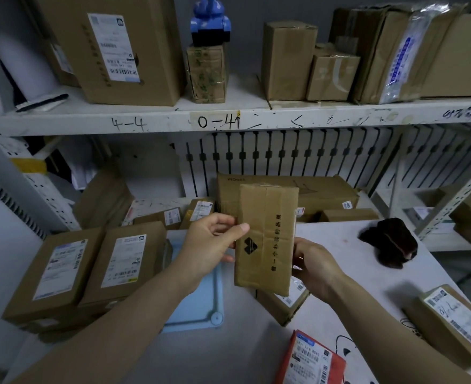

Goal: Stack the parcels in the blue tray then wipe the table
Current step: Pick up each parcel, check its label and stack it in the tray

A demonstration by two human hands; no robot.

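Two grips, left hand (pixel 212 245) and right hand (pixel 314 264), both clasping one upright parcel (pixel 267 239), one blue tray (pixel 201 300), one dark cloth (pixel 389 242)

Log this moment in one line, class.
left hand, right hand: hold brown parcel above table | blue tray: partly bare | dark cloth: untouched

A flat brown cardboard parcel (pixel 266 239) with black print is held upright above the white table (pixel 336 234). The light-blue plastic tray (pixel 201 306) lies flat beside it, with two white-labelled brown cardboard parcels (pixel 123 261) side by side at its left.
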